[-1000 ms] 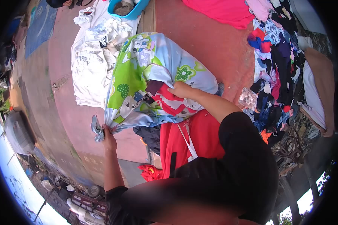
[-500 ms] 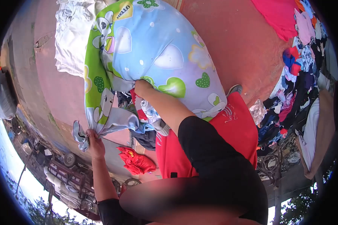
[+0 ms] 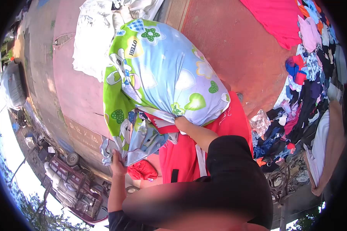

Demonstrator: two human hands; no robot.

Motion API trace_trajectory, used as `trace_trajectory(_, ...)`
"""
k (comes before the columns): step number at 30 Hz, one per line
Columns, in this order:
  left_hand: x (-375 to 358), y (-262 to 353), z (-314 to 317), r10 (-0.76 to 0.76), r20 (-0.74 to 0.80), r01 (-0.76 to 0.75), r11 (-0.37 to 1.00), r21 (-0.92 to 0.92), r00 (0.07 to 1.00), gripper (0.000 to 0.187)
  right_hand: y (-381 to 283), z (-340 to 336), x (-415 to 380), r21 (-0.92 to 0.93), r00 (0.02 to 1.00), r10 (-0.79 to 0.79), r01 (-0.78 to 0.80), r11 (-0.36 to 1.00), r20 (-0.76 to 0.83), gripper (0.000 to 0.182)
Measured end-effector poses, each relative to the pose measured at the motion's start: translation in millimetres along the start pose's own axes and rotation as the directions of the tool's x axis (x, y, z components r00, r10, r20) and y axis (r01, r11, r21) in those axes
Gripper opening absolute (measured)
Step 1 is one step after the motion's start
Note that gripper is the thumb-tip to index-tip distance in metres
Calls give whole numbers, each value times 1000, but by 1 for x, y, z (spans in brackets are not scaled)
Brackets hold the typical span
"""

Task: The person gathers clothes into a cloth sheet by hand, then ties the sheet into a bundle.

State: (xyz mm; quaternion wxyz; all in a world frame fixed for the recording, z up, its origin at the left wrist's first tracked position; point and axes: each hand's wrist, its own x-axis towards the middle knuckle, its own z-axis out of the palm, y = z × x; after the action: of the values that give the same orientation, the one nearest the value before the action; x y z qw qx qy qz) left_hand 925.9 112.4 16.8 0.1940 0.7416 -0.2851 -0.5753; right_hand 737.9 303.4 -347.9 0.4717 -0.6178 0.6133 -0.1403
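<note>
A large, bulging cloth bundle (image 3: 162, 65) in blue, purple and green, printed with hearts, flowers and "HELLO", lies before me. My left hand (image 3: 118, 163) is closed on a gathered edge of this cloth at its lower left. My right hand (image 3: 181, 122) grips the cloth rim near the lower middle of the bundle. Between my hands the cloth gapes, and red and white clothing (image 3: 158, 122) shows in the opening. Red fabric (image 3: 181, 158) covers my lap below the bundle.
White cloth (image 3: 90, 38) lies at the upper left. A red bunched item (image 3: 142, 170) is on the ground near my left forearm. Mixed clothes (image 3: 297, 96) are heaped at the right, below a pink-red cloth (image 3: 275, 21). A loaded dark red vehicle (image 3: 71, 181) stands lower left.
Both hands have shifted right and down in view, still holding the cloth. The bundle's far end now shows, and its opening has changed shape, with more red cloth visible beside my right hand.
</note>
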Motion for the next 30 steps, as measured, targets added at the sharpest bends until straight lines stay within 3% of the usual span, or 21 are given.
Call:
trace_trajectory(1,-25,11,7,-48,34,50,996,-67,998,41,26,-24,-55,-205,985,-24,59,977,172,19)
trace_trajectory(2,-46,20,16,-52,12,52,998,-26,999,41,50,-62,-110,-152,895,345,-314,937,284,22)
trace_trajectory(3,-65,27,26,-26,18,27,999,-30,999,41,66,-118,-166,-201,798,534,-495,845,279,25)
trace_trajectory(4,-84,35,35,7,101,-4,1000,-30,995,41,114,-123,-229,-248,762,628,-585,772,159,26)
trace_trajectory(6,-104,54,60,49,204,-42,998,-41,978,40,152,-224,-326,-308,642,767,-727,614,15,26)
trace_trajectory(7,-116,65,75,55,208,-46,998,-46,977,40,158,-277,-355,-233,582,807,-803,549,-104,27)
trace_trajectory(8,-137,82,104,117,269,-113,993,-29,956,38,155,-335,-365,-30,525,827,-847,531,-199,36)
trace_trajectory(10,-184,118,183,218,385,-230,973,-15,897,31,156,-420,-356,435,550,792,-665,607,-263,52)
trace_trajectory(11,-210,133,217,252,429,-272,962,-13,868,26,127,-448,-341,333,559,748,-672,661,-357,56)
trace_trajectory(13,-255,165,262,326,431,-358,934,-7,841,22,119,-453,-323,493,425,789,-619,611,-443,52)
trace_trajectory(15,-319,205,297,436,401,-447,892,-73,806,34,167,-456,-373,630,228,795,-505,590,-562,48)
trace_trajectory(16,-328,212,300,460,434,-469,878,-94,775,36,170,-481,-422,750,183,868,-442,492,-462,49)
trace_trajectory(18,-345,230,308,517,515,-508,844,-174,683,36,184,-505,-494,714,13,743,-267,647,-669,48)
trace_trajectory(19,-362,244,322,562,557,-531,813,-237,611,35,241,-494,-517,694,3,756,-395,602,-654,45)
trace_trajectory(20,-376,257,341,572,403,-517,820,-248,715,41,226,-508,-533,749,-29,773,-275,603,-633,38)
trace_trajectory(21,-369,266,347,599,476,-508,800,-318,644,43,244,-501,-542,832,-48,831,-50,553,-555,31)
trace_trajectory(23,-365,267,378,613,424,-519,790,-326,666,44,230,-490,-555,822,-8,829,122,556,-560,26)
trace_trajectory(25,-329,246,398,504,503,-474,858,-199,702,40,233,-441,-562,798,-14,834,-302,522,-552,29)
trace_trajectory(27,-290,193,409,401,600,-531,846,48,693,32,194,-390,-563,753,-86,816,-450,481,-572,35)
trace_trajectory(29,-274,129,426,219,612,-529,756,387,760,32,169,-334,-571,763,27,859,-445,469,-512,38)
trace_trajectory(30,-273,101,436,185,673,-582,691,428,716,31,149,-316,-572,775,82,893,-465,428,-443,38)
